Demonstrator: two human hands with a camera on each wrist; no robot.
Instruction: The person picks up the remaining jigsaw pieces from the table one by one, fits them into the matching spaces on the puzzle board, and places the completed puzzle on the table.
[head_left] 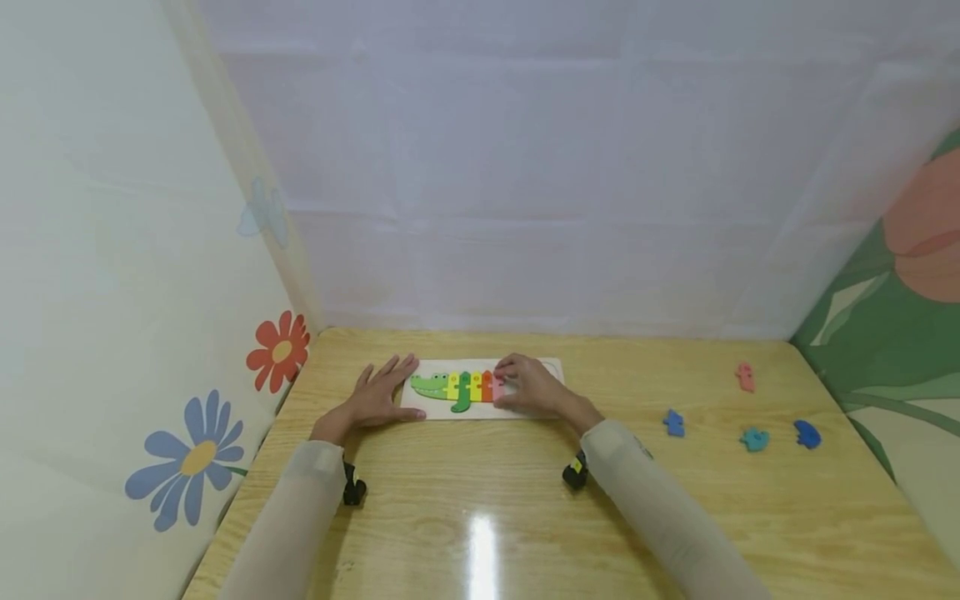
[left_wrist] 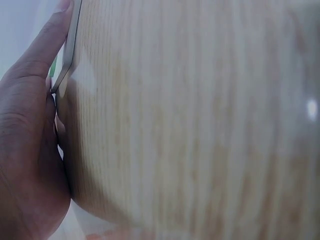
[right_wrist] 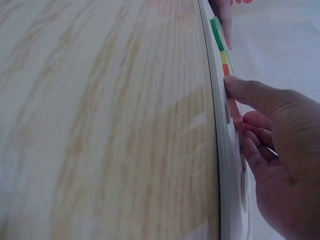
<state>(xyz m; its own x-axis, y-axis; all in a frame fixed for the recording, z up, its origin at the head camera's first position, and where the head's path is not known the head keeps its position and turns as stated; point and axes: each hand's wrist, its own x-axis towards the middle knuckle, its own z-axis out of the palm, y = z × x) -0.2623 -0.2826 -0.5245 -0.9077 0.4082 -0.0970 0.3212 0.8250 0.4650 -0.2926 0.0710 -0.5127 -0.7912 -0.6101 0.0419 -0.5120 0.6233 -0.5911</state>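
A white puzzle board (head_left: pixel 435 412) lies on the table with a crocodile made of coloured pieces: a green head (head_left: pixel 430 384), yellow and green body pieces and an orange piece (head_left: pixel 487 386). My left hand (head_left: pixel 378 396) rests at the board's left end, fingers spread and straight, thumb along the near edge. With its thumb and fingers, my right hand (head_left: pixel 534 386) pinches a pink puzzle piece (right_wrist: pixel 235 107) beside the orange one. In the right wrist view that pink piece sits slightly raised at one end over the board. The board's right part is partly hidden by the right hand.
To the right on the wooden table (head_left: pixel 450 483) lie loose pieces: a blue one (head_left: pixel 674 422), a pink one (head_left: pixel 745 377), a teal one (head_left: pixel 754 439) and a dark blue one (head_left: pixel 807 434). A pale curtain wall (head_left: pixel 480 208) stands behind the table.
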